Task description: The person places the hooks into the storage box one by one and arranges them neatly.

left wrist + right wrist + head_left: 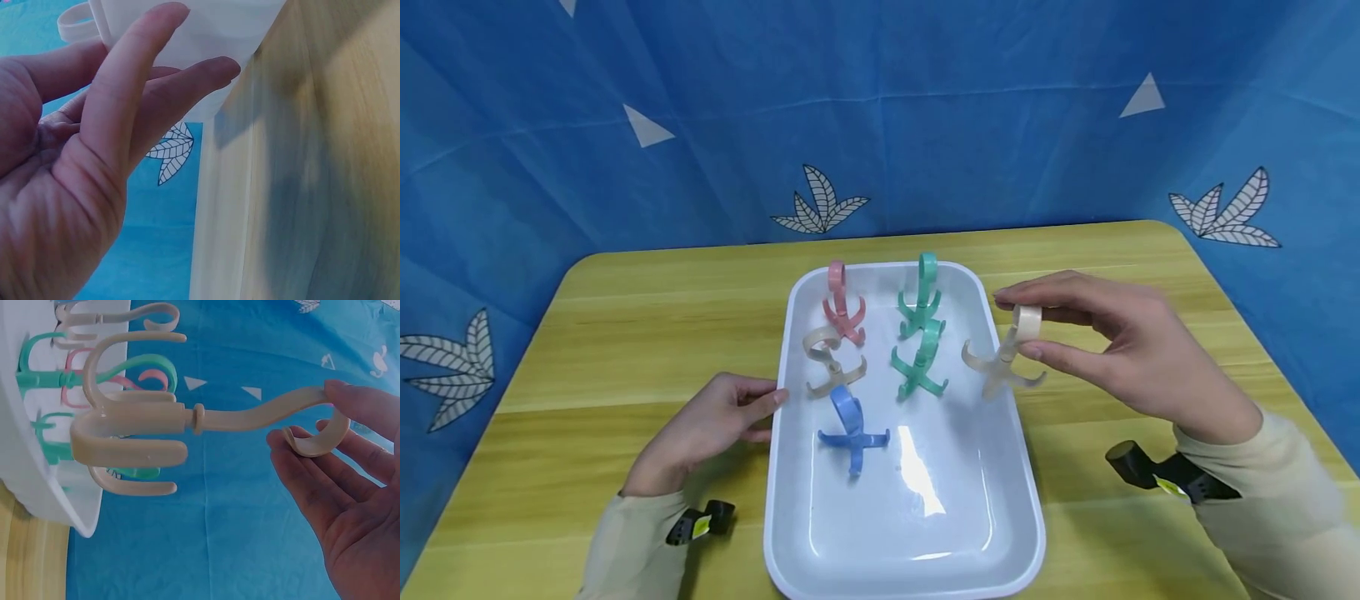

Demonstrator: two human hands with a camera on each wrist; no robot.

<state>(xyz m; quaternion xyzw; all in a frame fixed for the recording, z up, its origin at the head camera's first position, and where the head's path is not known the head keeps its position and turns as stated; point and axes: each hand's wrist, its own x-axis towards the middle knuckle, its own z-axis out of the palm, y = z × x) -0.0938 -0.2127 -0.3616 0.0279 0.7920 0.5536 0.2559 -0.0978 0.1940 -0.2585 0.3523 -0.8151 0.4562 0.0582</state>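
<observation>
My right hand (1135, 350) pinches the curled top of a beige four-prong hanging hook (137, 419) between thumb and fingers. The hook hangs prongs down over the right rim of the white tray (902, 533). At the tray's left side, my left hand (722, 425) holds the edge, its thumb on the rim; in the left wrist view its other fingers reach along the outer wall. Inside the tray stand a pink hook (844, 317), another beige hook (835, 375), a blue hook (853, 437), a rear green hook (919, 312) and a front green hook (919, 375).
The tray rests on a wooden table (647, 325) with rounded far corners. A blue cloth (970, 150) with leaf and triangle prints hangs behind the table. On the wrists are small black cameras, the right camera (1172, 473) and the left camera (700, 523).
</observation>
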